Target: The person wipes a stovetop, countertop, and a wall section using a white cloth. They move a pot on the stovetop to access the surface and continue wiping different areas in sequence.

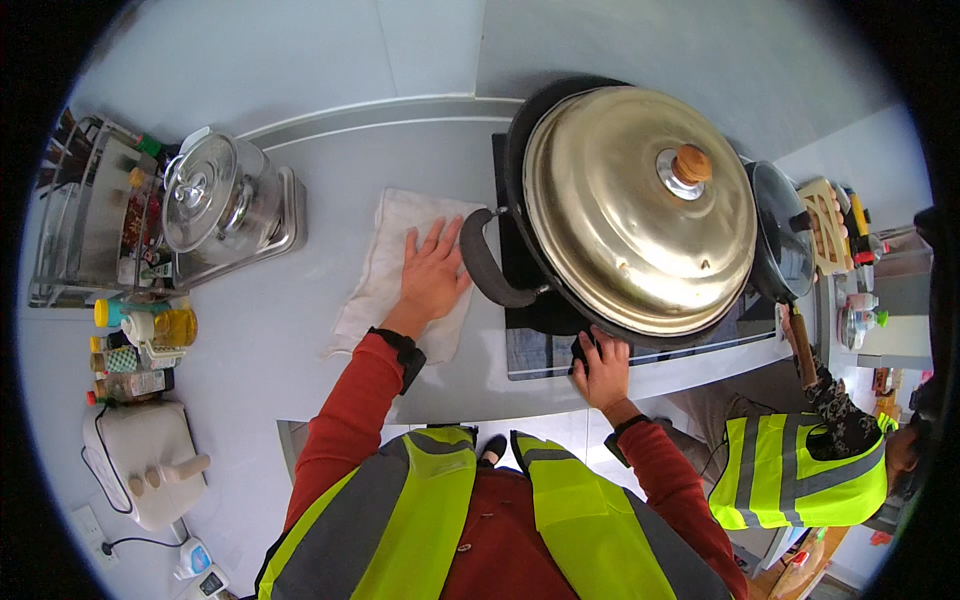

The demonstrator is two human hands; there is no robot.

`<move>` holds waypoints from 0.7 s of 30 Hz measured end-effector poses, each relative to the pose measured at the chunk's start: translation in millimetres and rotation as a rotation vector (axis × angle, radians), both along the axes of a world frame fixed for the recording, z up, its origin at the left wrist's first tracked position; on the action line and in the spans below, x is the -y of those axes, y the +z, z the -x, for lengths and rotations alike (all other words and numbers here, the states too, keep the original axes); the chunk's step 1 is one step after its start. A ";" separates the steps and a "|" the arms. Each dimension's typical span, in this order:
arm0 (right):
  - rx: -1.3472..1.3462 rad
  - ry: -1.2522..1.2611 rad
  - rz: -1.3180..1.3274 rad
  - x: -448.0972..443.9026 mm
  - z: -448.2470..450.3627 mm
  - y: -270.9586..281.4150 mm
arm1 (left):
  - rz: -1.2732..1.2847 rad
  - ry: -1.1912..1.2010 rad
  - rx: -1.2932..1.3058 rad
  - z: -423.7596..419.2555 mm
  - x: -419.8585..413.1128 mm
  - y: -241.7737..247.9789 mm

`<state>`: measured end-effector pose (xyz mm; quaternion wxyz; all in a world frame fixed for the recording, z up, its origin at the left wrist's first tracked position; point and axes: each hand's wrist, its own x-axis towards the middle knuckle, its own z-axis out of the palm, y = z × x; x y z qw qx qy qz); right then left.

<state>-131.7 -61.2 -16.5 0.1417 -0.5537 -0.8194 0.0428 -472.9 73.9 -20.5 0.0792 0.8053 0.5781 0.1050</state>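
My left hand [433, 274] lies palm down with its fingers spread on a white cloth [375, 292], which is spread flat on the grey countertop. Just right of the fingers is the dark loop handle [491, 262] of a large wok [517, 112]. A domed, gold-toned metal lid [600, 217] with a wooden knob [691, 163] covers the wok, which stands on a black glass cooktop [536, 349]. My right hand [604, 371] rests at the cooktop's front edge, below the wok's rim. Its fingers touch a small black thing [577, 358], mostly hidden under them.
A co-worker [799, 469] in a reflective vest stands at the right, an arm near the wooden handle [802, 345] of a glass-lidded pan [784, 232]. Left are a lidded glass pot [225, 199] on a metal tray [294, 217], several bottles [142, 337] and a cream-coloured appliance [150, 457].
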 end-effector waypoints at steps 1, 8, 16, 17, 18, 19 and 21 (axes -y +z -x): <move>0.007 -0.003 -0.001 0.5 0.2 -0.1 | -0.017 0.014 -0.002 -2.2 -4.4 -0.4; 0.011 -0.019 0.058 4.7 -3.0 -5.7 | -0.046 0.142 -0.032 -22.7 -52.7 -2.6; 0.057 -0.030 0.076 11.0 -4.8 -10.3 | -0.073 0.247 0.008 -38.9 -112.0 -7.8; 0.063 -0.022 0.065 11.0 -4.5 -9.7 | -0.093 0.253 0.012 -39.9 -118.6 -9.2; 0.071 -0.018 0.072 11.1 -4.4 -8.6 | -0.100 0.259 0.012 -40.7 -125.1 -10.7; 0.100 -0.027 0.099 11.3 -4.2 -7.4 | -0.123 0.261 0.025 -41.5 -131.8 -12.0; 0.042 -0.033 0.142 12.0 -3.5 -5.7 | -0.145 0.265 0.044 -42.6 -143.5 -14.5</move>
